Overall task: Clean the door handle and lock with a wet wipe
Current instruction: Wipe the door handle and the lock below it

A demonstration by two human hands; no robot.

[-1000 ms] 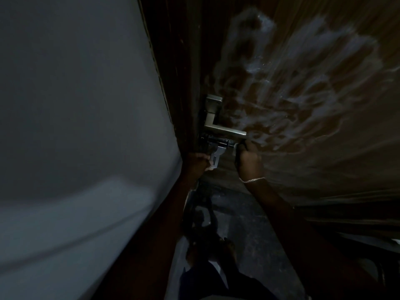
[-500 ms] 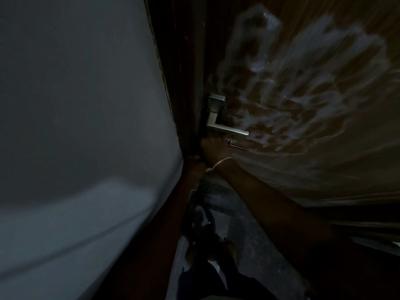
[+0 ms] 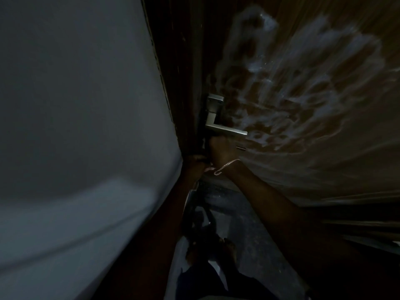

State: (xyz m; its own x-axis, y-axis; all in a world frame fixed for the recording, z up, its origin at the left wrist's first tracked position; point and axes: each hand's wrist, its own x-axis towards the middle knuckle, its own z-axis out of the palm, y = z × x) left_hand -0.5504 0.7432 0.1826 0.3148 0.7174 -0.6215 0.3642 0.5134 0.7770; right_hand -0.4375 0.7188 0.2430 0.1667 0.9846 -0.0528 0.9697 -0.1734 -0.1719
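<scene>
A silver lever door handle (image 3: 226,129) on its backplate (image 3: 214,104) sticks out from the brown door (image 3: 303,105). Just beneath the lever, my right hand (image 3: 220,149) covers the lock with its fingers curled in towards the door. A chain bracelet (image 3: 227,165) hangs at its wrist, and a small metal tip (image 3: 240,148) pokes out to the right of the hand. My left hand (image 3: 195,164) sits lower at the door's edge, partly under the right wrist, with its fingers hidden. A pale scrap (image 3: 208,169) shows at its fingertips. No wet wipe is plainly visible in the dark.
A pale wall (image 3: 75,126) fills the left half, meeting the dark door frame (image 3: 173,72). Whitish smeared streaks (image 3: 292,68) cover the door face. Below lies a dark floor (image 3: 255,234) with my feet (image 3: 227,245).
My right hand has slid left from the lever's free end to the lock beneath it and now hides the metal lock piece. The left hand stays at the door's edge.
</scene>
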